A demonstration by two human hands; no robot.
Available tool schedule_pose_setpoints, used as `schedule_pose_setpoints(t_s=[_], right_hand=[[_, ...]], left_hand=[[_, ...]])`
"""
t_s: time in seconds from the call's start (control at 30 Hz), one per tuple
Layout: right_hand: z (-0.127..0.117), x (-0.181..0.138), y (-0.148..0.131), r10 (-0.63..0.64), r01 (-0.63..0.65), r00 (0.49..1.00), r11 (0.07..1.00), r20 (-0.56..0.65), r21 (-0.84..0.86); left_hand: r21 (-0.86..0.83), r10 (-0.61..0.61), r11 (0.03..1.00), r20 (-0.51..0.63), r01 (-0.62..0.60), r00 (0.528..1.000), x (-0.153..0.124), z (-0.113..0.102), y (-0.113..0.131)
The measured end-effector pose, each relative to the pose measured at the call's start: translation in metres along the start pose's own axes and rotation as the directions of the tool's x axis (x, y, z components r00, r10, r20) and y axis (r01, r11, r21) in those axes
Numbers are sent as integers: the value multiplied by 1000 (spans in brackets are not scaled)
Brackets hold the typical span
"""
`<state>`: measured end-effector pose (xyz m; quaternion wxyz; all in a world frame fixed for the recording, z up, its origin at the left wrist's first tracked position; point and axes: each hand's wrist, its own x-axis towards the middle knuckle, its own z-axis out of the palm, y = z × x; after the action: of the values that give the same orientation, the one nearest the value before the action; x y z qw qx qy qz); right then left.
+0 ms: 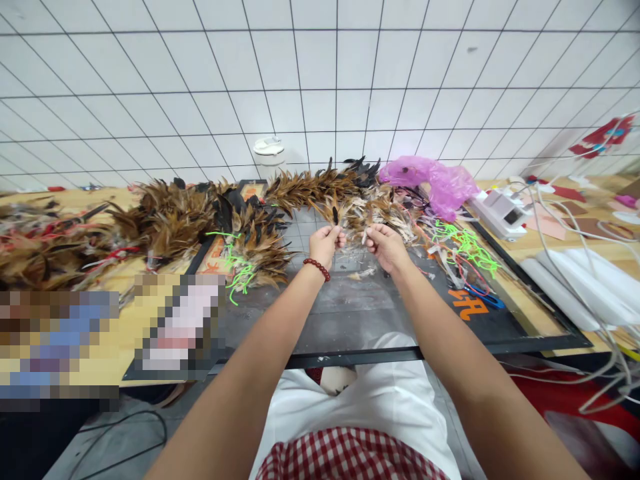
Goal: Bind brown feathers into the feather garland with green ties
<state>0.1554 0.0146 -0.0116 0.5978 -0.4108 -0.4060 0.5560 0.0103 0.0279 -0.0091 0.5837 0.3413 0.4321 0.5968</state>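
Over the middle of a dark glossy board [325, 327], both hands work a short distance apart. My left hand [326, 244], with a beaded bracelet at its wrist, is pinched round a brown feather [335, 212] with a dark centre that points upward. The fingers of my right hand [387, 248] are closed at their tips on a small pale piece, perhaps a feather; its kind is unclear. Just beyond the hands lies a loose pile of brown and cream feathers [387, 212]. Behind it stretches a thick row of brown and black feathers [315, 187].
Bundled feathers [170, 217] cover the left side. Bright green strings [465, 243], blue-handled scissors [485, 296] and a pink plastic bag [430, 180] are on the right. A white power adapter [503, 212] and cables [550, 247] stand further right. A tiled wall [320, 60] rises behind.
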Motion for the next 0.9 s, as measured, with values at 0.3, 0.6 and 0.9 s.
schedule_pose_setpoints(t_s=[0.3, 0.6, 0.9], right_hand=[[2, -2, -1, 8, -11, 999, 999, 54, 49], [10, -4, 4, 13, -19, 998, 994, 58, 107], [16, -7, 4, -27, 25, 999, 997, 31, 74]], left_hand=[[24, 14, 1000, 82, -16, 997, -4, -2, 2], [47, -19, 999, 148, 12, 989, -18, -2, 6], [229, 10, 973, 124, -38, 992, -18, 1, -2]])
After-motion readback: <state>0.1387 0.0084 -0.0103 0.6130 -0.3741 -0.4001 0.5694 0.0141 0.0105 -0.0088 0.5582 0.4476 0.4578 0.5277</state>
